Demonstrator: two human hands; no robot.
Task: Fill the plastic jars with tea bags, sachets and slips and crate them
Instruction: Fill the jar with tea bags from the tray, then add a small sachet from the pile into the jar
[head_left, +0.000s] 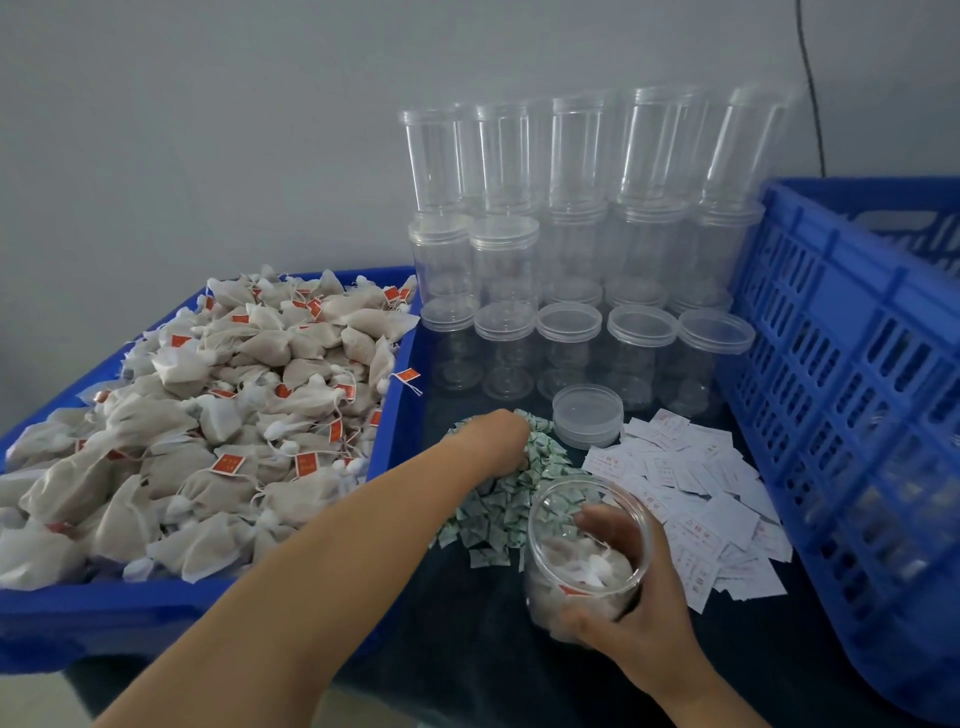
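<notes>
1. Your right hand (631, 618) grasps an open clear plastic jar (587, 551) at lower centre-right of the frame, fingers curled round its far side and thumb across its lower wall; the jar tilts toward you and holds several beige tea bags with red tags.
2. Your left hand (493, 436) reaches into the heap of small green-and-white sachets (493, 509) at centre frame; its fingers are buried in the heap, so the grip cannot be told.
3. A clear round lid (588, 415) lies just above the sachets, touching the spread of white paper slips with red print (691, 499) to the right of the jar.
4. The shallow blue plastic tray (208, 597) on the left is heaped with beige tea bags (208, 415).
5. Stacked empty clear jars with lids (571, 234) stand at upper centre against the wall.
6. The tall slotted blue plastic crate (841, 415) fills the right edge.
</notes>
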